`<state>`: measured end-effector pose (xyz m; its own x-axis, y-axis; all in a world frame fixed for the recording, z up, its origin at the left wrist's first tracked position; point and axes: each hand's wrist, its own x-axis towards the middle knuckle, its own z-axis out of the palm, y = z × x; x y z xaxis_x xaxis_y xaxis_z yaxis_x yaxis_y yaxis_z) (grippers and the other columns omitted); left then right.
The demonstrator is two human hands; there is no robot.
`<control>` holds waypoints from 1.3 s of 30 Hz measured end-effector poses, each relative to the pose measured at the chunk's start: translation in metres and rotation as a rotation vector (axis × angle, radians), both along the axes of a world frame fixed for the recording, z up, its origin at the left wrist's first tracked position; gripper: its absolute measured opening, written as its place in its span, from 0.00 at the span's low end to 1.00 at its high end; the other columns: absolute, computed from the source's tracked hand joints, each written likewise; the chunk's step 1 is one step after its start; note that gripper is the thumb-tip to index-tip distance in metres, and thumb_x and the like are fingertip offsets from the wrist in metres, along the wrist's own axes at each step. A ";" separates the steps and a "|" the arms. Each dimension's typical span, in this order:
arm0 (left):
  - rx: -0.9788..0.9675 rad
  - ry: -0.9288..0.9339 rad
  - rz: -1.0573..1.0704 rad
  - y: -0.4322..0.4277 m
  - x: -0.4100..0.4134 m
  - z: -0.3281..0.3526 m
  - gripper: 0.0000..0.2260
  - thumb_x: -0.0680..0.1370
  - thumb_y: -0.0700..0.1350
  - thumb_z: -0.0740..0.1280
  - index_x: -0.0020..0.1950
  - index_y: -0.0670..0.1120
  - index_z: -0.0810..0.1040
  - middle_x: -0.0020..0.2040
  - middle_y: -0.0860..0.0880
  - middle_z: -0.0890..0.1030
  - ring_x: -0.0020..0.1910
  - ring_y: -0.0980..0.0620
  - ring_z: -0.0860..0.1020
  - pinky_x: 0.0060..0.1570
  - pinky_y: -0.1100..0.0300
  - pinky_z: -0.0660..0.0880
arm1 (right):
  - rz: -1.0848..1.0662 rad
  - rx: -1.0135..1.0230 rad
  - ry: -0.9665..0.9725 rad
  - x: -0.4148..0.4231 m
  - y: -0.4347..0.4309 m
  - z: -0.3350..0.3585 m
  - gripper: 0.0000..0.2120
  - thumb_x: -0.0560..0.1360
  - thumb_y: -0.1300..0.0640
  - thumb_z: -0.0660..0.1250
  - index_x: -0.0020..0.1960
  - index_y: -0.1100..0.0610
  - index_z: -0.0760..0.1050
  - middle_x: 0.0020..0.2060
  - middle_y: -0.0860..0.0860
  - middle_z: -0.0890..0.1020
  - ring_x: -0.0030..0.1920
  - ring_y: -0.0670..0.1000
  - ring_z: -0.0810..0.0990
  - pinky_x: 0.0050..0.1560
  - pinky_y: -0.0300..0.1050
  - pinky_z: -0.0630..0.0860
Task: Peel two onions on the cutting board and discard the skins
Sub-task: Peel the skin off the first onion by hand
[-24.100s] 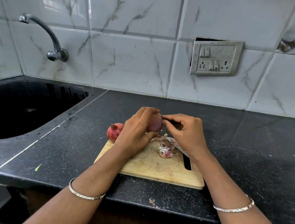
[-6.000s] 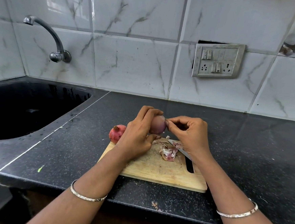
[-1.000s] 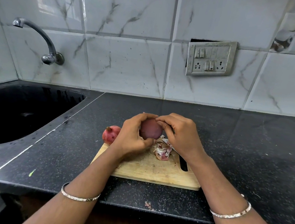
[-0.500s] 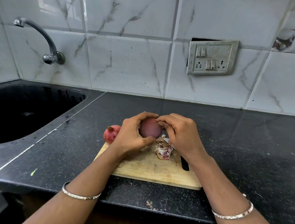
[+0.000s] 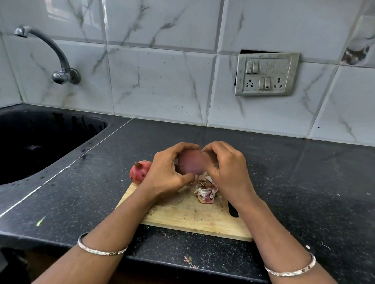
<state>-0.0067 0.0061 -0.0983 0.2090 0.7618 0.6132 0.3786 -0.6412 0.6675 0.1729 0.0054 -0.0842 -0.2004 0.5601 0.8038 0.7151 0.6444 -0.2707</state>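
I hold the peeled onion (image 5: 191, 164) between both hands, in the air above the far edge of the cutting board (image 5: 189, 216). My left hand (image 5: 166, 173) curls round its left side with the thumb below. My right hand (image 5: 226, 174) curls round its right side, and the fingertips of both hands almost meet over the top.

This onion is round, smooth and pale purple. The second onion (image 5: 139, 172) has dry reddish skin and a small pointed tip. It lies at the board's far left corner, just beside my left hand. Thin, papery pink-white skins (image 5: 206, 190) are heaped on the board below my right hand. Near them a black knife handle (image 5: 232, 210) is partly hidden by my wrist.

The board is rectangular, of pale scratched wood, and rests on a black speckled counter (image 5: 312, 196). To the left of the board is a dark sink (image 5: 24, 147) with a curved metal tap (image 5: 54, 57). Behind the board stands a wall of white marbled tiles with a grey switch panel (image 5: 266, 74).
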 end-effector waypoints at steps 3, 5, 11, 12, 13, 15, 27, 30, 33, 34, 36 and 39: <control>0.002 -0.004 -0.006 0.000 0.001 0.001 0.29 0.65 0.45 0.77 0.65 0.47 0.79 0.58 0.54 0.83 0.57 0.57 0.81 0.57 0.58 0.80 | -0.010 -0.032 0.061 0.001 0.000 0.001 0.01 0.77 0.62 0.69 0.47 0.59 0.80 0.40 0.49 0.81 0.40 0.48 0.78 0.41 0.45 0.77; -0.002 -0.031 -0.005 0.000 0.001 0.001 0.29 0.65 0.45 0.78 0.65 0.48 0.78 0.58 0.54 0.82 0.57 0.56 0.81 0.56 0.55 0.81 | -0.037 -0.047 0.100 0.002 0.001 0.000 0.02 0.77 0.63 0.70 0.45 0.59 0.80 0.39 0.50 0.82 0.39 0.48 0.79 0.41 0.49 0.77; -0.016 -0.083 -0.024 0.003 -0.001 -0.002 0.28 0.67 0.43 0.78 0.65 0.49 0.75 0.62 0.52 0.78 0.60 0.49 0.80 0.56 0.45 0.82 | -0.050 -0.168 0.241 0.006 0.000 0.001 0.04 0.77 0.63 0.69 0.48 0.59 0.83 0.40 0.49 0.85 0.41 0.48 0.84 0.45 0.53 0.82; -0.005 -0.074 -0.018 0.004 -0.001 -0.002 0.28 0.67 0.43 0.78 0.65 0.49 0.74 0.62 0.52 0.78 0.60 0.48 0.80 0.56 0.44 0.82 | -0.044 -0.188 0.271 0.005 -0.001 0.002 0.06 0.76 0.64 0.69 0.50 0.58 0.83 0.41 0.49 0.85 0.42 0.47 0.84 0.47 0.51 0.83; 0.004 -0.068 -0.013 0.004 -0.001 -0.003 0.27 0.67 0.43 0.78 0.65 0.49 0.74 0.62 0.53 0.77 0.60 0.49 0.80 0.55 0.45 0.82 | -0.036 -0.203 0.298 0.005 -0.002 0.003 0.08 0.76 0.65 0.68 0.51 0.58 0.84 0.41 0.48 0.86 0.43 0.45 0.84 0.47 0.49 0.83; 0.017 -0.064 -0.012 0.004 -0.001 -0.003 0.27 0.68 0.43 0.77 0.65 0.49 0.73 0.62 0.53 0.76 0.60 0.50 0.79 0.55 0.46 0.82 | -0.015 -0.212 0.333 0.005 -0.005 0.005 0.09 0.76 0.65 0.68 0.49 0.55 0.85 0.39 0.47 0.86 0.40 0.45 0.84 0.44 0.49 0.83; 0.128 0.007 0.032 0.005 -0.001 -0.001 0.27 0.66 0.43 0.77 0.63 0.46 0.73 0.59 0.51 0.77 0.58 0.53 0.79 0.55 0.52 0.79 | 0.090 -0.198 0.339 0.002 -0.009 0.009 0.02 0.73 0.57 0.77 0.46 0.54 0.88 0.39 0.45 0.86 0.40 0.42 0.84 0.43 0.35 0.80; 0.177 0.041 0.057 0.006 -0.001 0.000 0.27 0.66 0.44 0.76 0.63 0.45 0.74 0.58 0.50 0.78 0.57 0.54 0.78 0.56 0.55 0.78 | 0.132 -0.198 0.346 0.002 -0.008 0.007 0.05 0.72 0.58 0.79 0.48 0.56 0.88 0.40 0.47 0.87 0.41 0.41 0.85 0.43 0.33 0.79; 0.194 0.053 0.062 0.007 -0.003 -0.001 0.27 0.65 0.43 0.77 0.62 0.45 0.74 0.58 0.50 0.78 0.57 0.54 0.78 0.56 0.55 0.78 | 0.149 -0.154 0.324 0.001 -0.008 0.006 0.06 0.72 0.59 0.78 0.49 0.58 0.88 0.40 0.48 0.88 0.41 0.40 0.85 0.42 0.33 0.79; 0.193 0.053 0.062 0.007 -0.003 -0.001 0.27 0.65 0.43 0.77 0.62 0.45 0.74 0.58 0.51 0.77 0.57 0.54 0.78 0.56 0.55 0.78 | 0.150 -0.138 0.319 0.001 -0.008 0.005 0.05 0.73 0.60 0.78 0.49 0.58 0.88 0.40 0.49 0.88 0.41 0.41 0.85 0.42 0.35 0.80; 0.190 0.052 0.063 0.007 -0.004 -0.002 0.27 0.65 0.43 0.77 0.62 0.46 0.73 0.58 0.51 0.77 0.57 0.54 0.78 0.55 0.53 0.78 | 0.145 -0.114 0.313 0.000 -0.006 0.004 0.04 0.73 0.60 0.77 0.48 0.58 0.88 0.39 0.49 0.87 0.40 0.42 0.85 0.41 0.40 0.81; 0.194 0.062 0.063 0.008 -0.004 -0.003 0.27 0.65 0.42 0.77 0.62 0.45 0.74 0.57 0.51 0.77 0.57 0.54 0.78 0.54 0.52 0.78 | 0.120 -0.088 0.284 -0.001 -0.004 0.001 0.02 0.74 0.60 0.77 0.46 0.58 0.88 0.37 0.49 0.87 0.37 0.44 0.85 0.39 0.45 0.81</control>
